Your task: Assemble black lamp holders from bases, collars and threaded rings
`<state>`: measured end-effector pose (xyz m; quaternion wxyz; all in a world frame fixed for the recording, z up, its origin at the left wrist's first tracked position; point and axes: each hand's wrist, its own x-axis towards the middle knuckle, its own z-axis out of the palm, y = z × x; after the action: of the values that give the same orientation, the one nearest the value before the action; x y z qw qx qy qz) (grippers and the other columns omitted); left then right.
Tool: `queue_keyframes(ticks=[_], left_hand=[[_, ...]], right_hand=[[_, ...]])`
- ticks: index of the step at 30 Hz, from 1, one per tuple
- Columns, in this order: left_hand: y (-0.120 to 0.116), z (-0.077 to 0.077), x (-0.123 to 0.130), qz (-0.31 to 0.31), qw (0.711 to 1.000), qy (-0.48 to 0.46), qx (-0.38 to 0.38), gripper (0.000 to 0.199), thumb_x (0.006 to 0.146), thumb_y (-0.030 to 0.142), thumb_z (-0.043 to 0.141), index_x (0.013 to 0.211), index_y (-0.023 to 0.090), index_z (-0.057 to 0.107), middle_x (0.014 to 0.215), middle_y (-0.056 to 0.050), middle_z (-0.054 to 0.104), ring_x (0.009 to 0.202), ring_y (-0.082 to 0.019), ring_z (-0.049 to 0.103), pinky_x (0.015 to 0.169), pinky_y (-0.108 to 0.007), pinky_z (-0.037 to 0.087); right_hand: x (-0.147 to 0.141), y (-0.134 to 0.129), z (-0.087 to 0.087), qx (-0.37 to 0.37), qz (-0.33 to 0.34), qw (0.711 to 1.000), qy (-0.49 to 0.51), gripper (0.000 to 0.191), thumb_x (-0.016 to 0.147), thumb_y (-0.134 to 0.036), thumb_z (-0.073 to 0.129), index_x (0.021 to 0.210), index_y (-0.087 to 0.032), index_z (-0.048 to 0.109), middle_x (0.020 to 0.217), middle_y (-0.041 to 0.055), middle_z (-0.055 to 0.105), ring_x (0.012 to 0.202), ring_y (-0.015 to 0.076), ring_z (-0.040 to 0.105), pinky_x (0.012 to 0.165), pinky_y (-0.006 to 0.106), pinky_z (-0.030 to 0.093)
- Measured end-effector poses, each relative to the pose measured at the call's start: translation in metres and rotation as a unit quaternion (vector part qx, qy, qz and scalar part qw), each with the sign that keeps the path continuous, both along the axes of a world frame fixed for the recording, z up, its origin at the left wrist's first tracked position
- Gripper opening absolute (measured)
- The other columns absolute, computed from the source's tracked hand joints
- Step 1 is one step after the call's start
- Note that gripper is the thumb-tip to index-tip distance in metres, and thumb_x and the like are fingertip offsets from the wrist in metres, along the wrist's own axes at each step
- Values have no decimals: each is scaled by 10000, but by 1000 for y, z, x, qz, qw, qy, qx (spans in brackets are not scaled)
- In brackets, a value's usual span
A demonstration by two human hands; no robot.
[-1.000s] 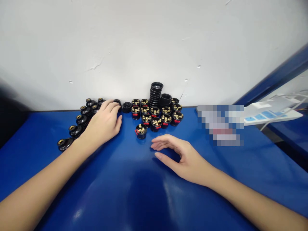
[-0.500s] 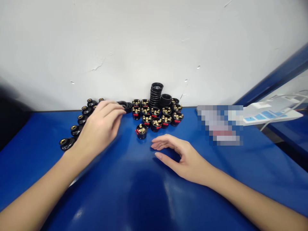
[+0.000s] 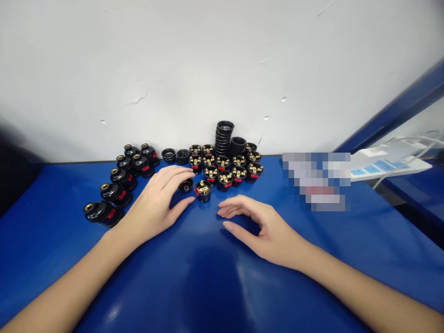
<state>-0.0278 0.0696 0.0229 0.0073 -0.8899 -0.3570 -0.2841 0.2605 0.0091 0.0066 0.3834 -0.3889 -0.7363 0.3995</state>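
Note:
My left hand [image 3: 161, 198] is open, its fingers curved and the thumb apart. Beside its fingertips, partly hidden by them, a small round black cap [image 3: 186, 186] stands on the table. Just right of that cap is a black lamp-holder body [image 3: 203, 191] with brass contacts on top and a red piece on its side. My right hand [image 3: 255, 226] hovers or rests low over the table, fingers bent, thumb apart, holding nothing. More lamp-holder bodies [image 3: 225, 180] stand in a group behind. Two more black caps [image 3: 169, 155] sit near the wall.
Several domed black lamp holders [image 3: 101, 212] with brass tops line the left. A stack of black rings [image 3: 224, 138] rises at the back by the white wall [image 3: 208, 69]. A blurred-out item [image 3: 315, 180] and a white power strip [image 3: 388, 167] lie right on the blue table [image 3: 152, 286].
My left hand has come from the caps near the wall toward the front lamp-holder body, where a black cap now stands. My right hand has stayed in place.

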Motion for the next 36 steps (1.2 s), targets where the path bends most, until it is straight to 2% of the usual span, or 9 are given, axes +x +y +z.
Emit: queue_keyframes(ticks=[3, 7, 11, 17, 19, 22, 27, 30, 36], left_hand=[[-2, -8, 7, 4, 1000, -16, -21, 546, 1037, 361, 765, 1528, 230, 565, 1530, -139, 682, 1501, -341, 585, 1274, -578, 482], [-2, -15, 14, -12, 998, -54, -43, 354, 1034, 343, 770, 1353, 225, 671, 1414, -123, 737, 1411, -318, 638, 1235, -557, 522], [-6, -16, 15, -29, 995, -61, -72, 296, 1027, 307, 772, 1302, 228, 696, 1496, -140, 641, 1448, -317, 586, 1246, -553, 515], [-12, -19, 15, -39, 989, -74, -119, 417, 991, 334, 819, 1384, 288, 687, 1587, -131, 539, 1494, -342, 565, 1218, -549, 559], [-13, -19, 16, -39, 986, -84, -136, 416, 985, 327, 823, 1381, 304, 694, 1594, -123, 528, 1460, -339, 600, 1206, -550, 575], [-14, -17, 17, -41, 980, -107, -163, 393, 973, 304, 829, 1344, 280, 702, 1577, -132, 521, 1424, -324, 639, 1201, -522, 595], [-15, -11, 16, -77, 975, -109, -178, 352, 967, 277, 823, 1296, 259, 698, 1544, -142, 529, 1530, -332, 546, 1292, -535, 516], [-15, -7, 16, -101, 970, -119, -189, 348, 963, 228, 808, 1285, 245, 680, 1508, -149, 554, 1545, -322, 533, 1296, -518, 512], [-16, -4, 16, -98, 957, -134, -237, 282, 956, 223, 789, 1220, 232, 691, 1525, -156, 548, 1524, -331, 569, 1215, -478, 598]], right_hand=[[0, 0, -1, 3, -11, 1000, 5, 252, 1028, -217, 724, 1279, -210, 705, 1167, 79, 842, 1069, 201, 840, 1000, 358, 693], [-1, 1, 0, 8, -28, 1000, 8, 212, 1034, -229, 713, 1244, -203, 716, 1138, 79, 832, 998, 192, 841, 954, 349, 703], [-2, 1, 0, 17, -39, 999, -6, 208, 1028, -216, 705, 1234, -195, 719, 1142, 81, 818, 930, 177, 824, 908, 341, 705], [-2, 0, 0, 22, -34, 998, -42, 282, 1028, -187, 696, 1309, -208, 704, 1244, 90, 787, 943, 182, 810, 886, 360, 705], [-1, 0, 2, 39, -22, 997, -62, 316, 1030, -166, 686, 1341, -223, 705, 1264, 88, 772, 963, 182, 801, 910, 368, 700], [0, 1, 4, 65, -4, 994, -84, 340, 1033, -140, 672, 1352, -244, 717, 1239, 75, 756, 982, 180, 782, 949, 370, 687], [1, 1, 4, 78, 6, 993, -87, 342, 1050, -137, 649, 1364, -246, 724, 1213, 75, 747, 987, 182, 773, 937, 362, 679], [1, 1, 3, 76, 4, 993, -92, 323, 1047, -144, 658, 1346, -246, 727, 1219, 80, 751, 995, 193, 769, 907, 362, 678], [0, 1, 1, 55, -21, 994, -88, 284, 1042, -176, 676, 1319, -229, 709, 1248, 89, 760, 986, 199, 795, 878, 362, 683]])
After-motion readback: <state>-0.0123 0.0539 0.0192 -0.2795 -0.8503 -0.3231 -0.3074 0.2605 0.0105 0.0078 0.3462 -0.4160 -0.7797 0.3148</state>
